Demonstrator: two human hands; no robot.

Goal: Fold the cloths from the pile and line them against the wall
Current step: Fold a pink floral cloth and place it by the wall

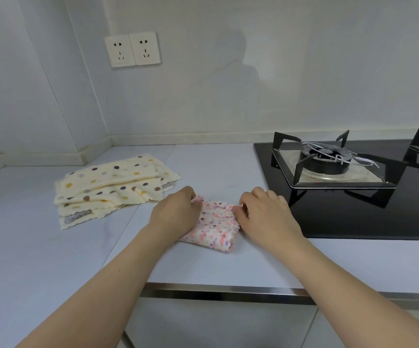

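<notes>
Our left hand (178, 212) and right hand (266, 214) pinch the folded pink speckled cloth (214, 227) near the counter's front edge. Yellow polka-dot cloths (110, 184) lie piled toward the back-left corner

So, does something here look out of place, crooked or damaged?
Nothing looks damaged or spilled. Only the pile of dotted cloths is untidy: its layers lie skewed, with wavy edges sticking out. Both the left hand and the right hand pinch the pink folded cloth, which lies neatly beside the stove.
</notes>
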